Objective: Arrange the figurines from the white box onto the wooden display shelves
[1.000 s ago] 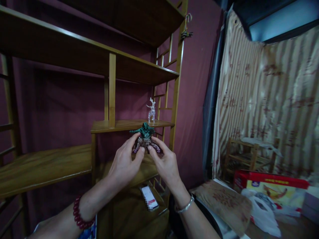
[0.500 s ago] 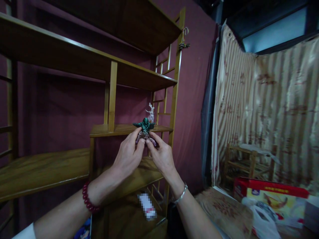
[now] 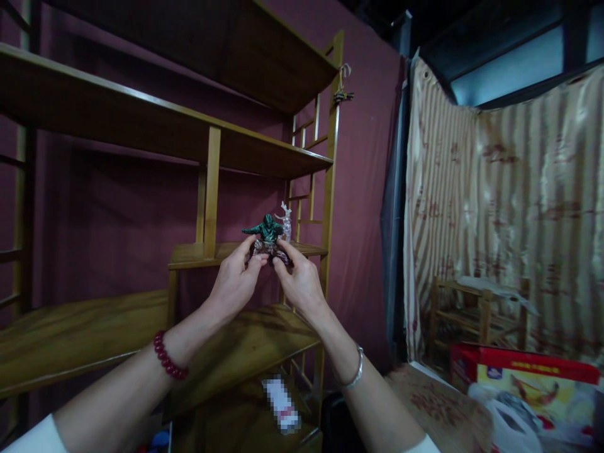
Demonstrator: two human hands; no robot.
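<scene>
A small wire-like figurine (image 3: 267, 230), green above and silvery brown below, is held up between both hands with its arms spread sideways. My left hand (image 3: 234, 272) pinches its lower left part between thumb and fingers. On the other side my right hand (image 3: 300, 277) grips the lower right part the same way. Just behind it, a clear deer-like ornament (image 3: 285, 221) stands on the middle shelf (image 3: 189, 254). The figurine's base is partly hidden by my fingers, and I cannot tell if it touches the shelf.
The wooden shelf unit (image 3: 213, 189) has uprights and stepped boards around my arms. A lower board (image 3: 245, 333) lies beneath my wrists. At right are a striped curtain (image 3: 519, 189), a small wooden rack (image 3: 481, 308), a red and yellow box (image 3: 538, 384) and a plastic bag (image 3: 512, 428).
The figurine has shifted slightly left and up relative to the deer-like ornament, showing more of its green arms. Both hands still hold it. The view has tilted a little.
</scene>
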